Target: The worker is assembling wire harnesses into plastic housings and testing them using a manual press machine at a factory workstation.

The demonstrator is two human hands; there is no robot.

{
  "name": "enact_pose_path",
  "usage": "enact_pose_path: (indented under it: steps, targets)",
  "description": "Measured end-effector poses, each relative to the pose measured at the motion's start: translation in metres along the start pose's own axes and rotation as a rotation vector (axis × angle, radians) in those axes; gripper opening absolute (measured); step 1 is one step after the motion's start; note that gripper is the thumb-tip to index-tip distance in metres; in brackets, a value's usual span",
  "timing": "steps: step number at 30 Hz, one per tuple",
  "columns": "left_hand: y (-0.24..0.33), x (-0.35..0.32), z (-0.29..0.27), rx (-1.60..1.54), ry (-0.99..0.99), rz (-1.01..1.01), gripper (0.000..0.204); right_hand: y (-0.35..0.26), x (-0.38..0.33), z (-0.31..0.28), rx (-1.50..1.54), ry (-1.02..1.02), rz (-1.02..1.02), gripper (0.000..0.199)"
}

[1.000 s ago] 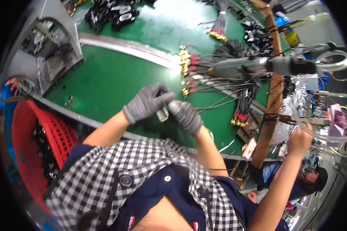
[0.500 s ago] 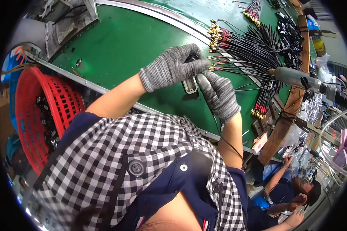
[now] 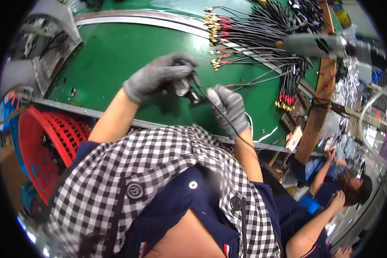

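My left hand (image 3: 154, 77), in a grey knit glove and blurred by motion, is closed around a small black-and-silver housing (image 3: 183, 88) above the green bench. A thin black cable (image 3: 223, 115) runs from beside this part, past my right hand and over my right forearm. My right hand (image 3: 231, 106), gloved in the same grey, pinches the cable between thumb and fingers. The exact join between cable and housing is too blurred to make out.
Bundled black cables (image 3: 253, 30) with gold and red ends lie across the bench's far right. A power screwdriver (image 3: 313, 45) hangs over them. A red basket (image 3: 30, 142) of black parts stands at left. Another person (image 3: 331, 185) sits at lower right, beyond a wooden rail (image 3: 316, 124).
My left hand has moved left and turned the housing, apart from my right hand. My right hand has shifted slightly left and down along with the cable. The whole view has also shifted.
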State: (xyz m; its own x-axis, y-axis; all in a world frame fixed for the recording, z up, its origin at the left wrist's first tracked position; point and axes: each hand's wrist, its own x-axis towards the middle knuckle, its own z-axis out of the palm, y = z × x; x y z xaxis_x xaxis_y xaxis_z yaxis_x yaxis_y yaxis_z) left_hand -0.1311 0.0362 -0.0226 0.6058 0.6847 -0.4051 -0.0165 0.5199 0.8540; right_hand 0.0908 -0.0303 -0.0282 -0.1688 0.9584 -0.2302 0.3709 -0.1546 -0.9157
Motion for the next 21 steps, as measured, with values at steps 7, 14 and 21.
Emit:
enact_pose_path:
  steps: [7,14,21]
  targets:
    - [0.003,-0.028,-0.052,-0.123,0.001,0.291,0.065,0.031,-0.052,-0.040,-0.898,0.251,-0.001,0.016]
    - [0.032,-0.037,-0.037,0.059,-0.039,0.129,0.073,0.037,-0.038,-0.036,-1.109,0.077,0.086,0.025]
    - [0.012,-0.032,-0.028,0.016,0.034,0.151,0.069,0.006,-0.025,-0.047,-0.656,-0.021,-0.329,0.025]
